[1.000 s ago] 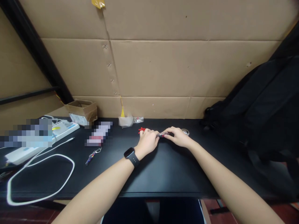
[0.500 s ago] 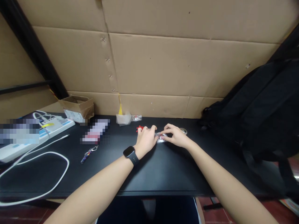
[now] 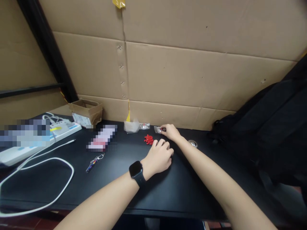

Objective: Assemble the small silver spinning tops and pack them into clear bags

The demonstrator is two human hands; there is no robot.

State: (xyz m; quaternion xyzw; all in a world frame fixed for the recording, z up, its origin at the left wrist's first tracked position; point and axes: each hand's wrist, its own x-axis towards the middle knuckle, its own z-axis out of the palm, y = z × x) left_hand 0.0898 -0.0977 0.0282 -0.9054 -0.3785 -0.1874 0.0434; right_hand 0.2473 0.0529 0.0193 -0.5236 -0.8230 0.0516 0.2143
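While cardboard (image 3: 182,80) backs black tabletop (image 3: 120,156), right hand (image 3: 170,131) pinches a packet (image 3: 157,130); left hand (image 3: 158,158) curls, grip unclear.

Worktop (image 3: 124,188): cardboard panel (image 3: 172,80) is standing behind it. Back row, left to right: box (image 3: 90,111), pouch (image 3: 131,126), first packet (image 3: 145,126) sitting just beside the pouch, second packet (image 3: 157,130) sitting at the right hand's (image 3: 171,131) fingertips. Small-piece cluster (image 3: 148,139) is lying in front of the packets, with the left hand (image 3: 159,158) resting just front-right of it. Disc (image 3: 192,143) is lying right of the right forearm; bag (image 3: 268,124) is filling the right end. Left side: power strip (image 3: 76,127) is lying front-left of the box, cable (image 3: 73,171) is looping in front of it, keyring (image 3: 94,162) is lying right of the cable.
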